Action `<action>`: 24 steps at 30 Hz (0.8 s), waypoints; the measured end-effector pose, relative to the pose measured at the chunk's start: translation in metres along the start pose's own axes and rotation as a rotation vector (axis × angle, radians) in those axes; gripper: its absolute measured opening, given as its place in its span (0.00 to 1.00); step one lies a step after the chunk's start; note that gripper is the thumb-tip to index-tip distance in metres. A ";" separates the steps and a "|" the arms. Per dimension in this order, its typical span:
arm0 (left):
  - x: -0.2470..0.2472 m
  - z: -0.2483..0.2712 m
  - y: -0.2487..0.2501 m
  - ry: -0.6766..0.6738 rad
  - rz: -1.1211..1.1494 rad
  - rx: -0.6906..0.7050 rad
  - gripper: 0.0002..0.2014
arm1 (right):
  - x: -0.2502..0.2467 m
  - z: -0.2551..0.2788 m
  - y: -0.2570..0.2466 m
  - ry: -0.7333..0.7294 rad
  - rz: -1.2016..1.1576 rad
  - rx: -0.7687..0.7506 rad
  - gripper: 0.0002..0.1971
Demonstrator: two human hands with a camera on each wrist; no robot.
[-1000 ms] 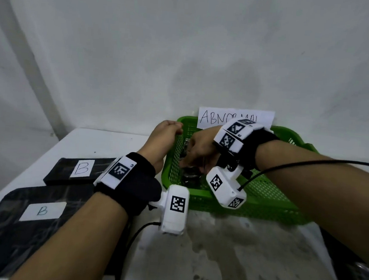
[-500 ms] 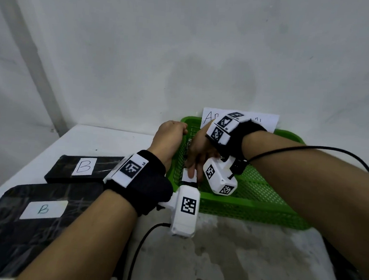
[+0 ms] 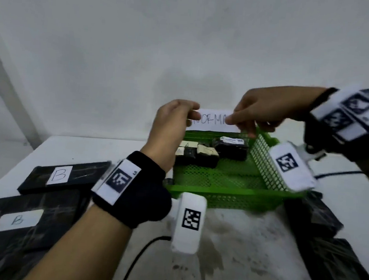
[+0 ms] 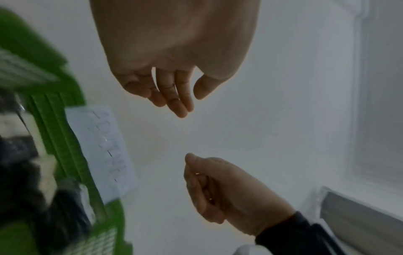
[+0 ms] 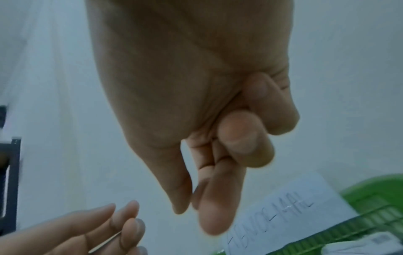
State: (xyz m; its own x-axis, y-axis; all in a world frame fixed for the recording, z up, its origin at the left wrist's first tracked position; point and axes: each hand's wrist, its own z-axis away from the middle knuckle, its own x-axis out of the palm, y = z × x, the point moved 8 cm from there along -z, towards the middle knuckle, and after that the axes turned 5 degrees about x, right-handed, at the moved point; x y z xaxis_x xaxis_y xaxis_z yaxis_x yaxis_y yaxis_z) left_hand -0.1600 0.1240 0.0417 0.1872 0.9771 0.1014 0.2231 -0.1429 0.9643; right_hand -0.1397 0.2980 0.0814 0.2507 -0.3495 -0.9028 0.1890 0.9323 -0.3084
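Note:
My left hand (image 3: 181, 115) and right hand (image 3: 242, 120) are raised side by side above the far rim of a green mesh basket (image 3: 230, 191), in front of a handwritten paper label (image 3: 213, 122). In the right wrist view a thin pale strip (image 5: 104, 245) shows edge-on at the left hand's fingers (image 5: 130, 227); what it is cannot be told. The right hand (image 5: 191, 203) presses thumb against forefinger with the other fingers curled, and nothing shows between them. Several dark wrapped packs (image 3: 231, 148) with white stickers lie at the basket's far end.
Two flat black packs marked "B" (image 3: 61, 176) (image 3: 13, 221) lie on the white table to the left. More black wrapped items (image 3: 318, 216) sit at the right. A wall stands right behind the basket. A cable (image 3: 139, 257) runs across the stained tabletop.
Both hands have lifted out of the basket to the height of the label. The right hand has swung up and to the right, so the packs inside now show.

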 end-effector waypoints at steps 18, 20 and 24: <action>0.187 0.188 -0.091 -0.849 -0.533 -0.388 0.14 | 0.187 0.199 0.230 -0.089 -0.447 0.546 0.25; 0.182 0.195 -0.094 -0.853 -0.554 -0.425 0.12 | 0.194 0.197 0.221 -0.054 -0.552 0.515 0.21; 0.156 0.189 -0.093 -0.721 -0.404 -0.505 0.21 | 0.186 0.196 0.187 0.017 -0.731 0.351 0.12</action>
State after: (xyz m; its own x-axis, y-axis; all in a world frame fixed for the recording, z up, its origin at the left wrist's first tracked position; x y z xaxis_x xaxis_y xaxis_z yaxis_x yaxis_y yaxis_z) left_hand 0.0290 0.2597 -0.0782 0.7658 0.5820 -0.2736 -0.0059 0.4317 0.9020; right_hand 0.1281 0.3894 -0.0854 -0.0655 -0.8548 -0.5148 0.5867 0.3844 -0.7128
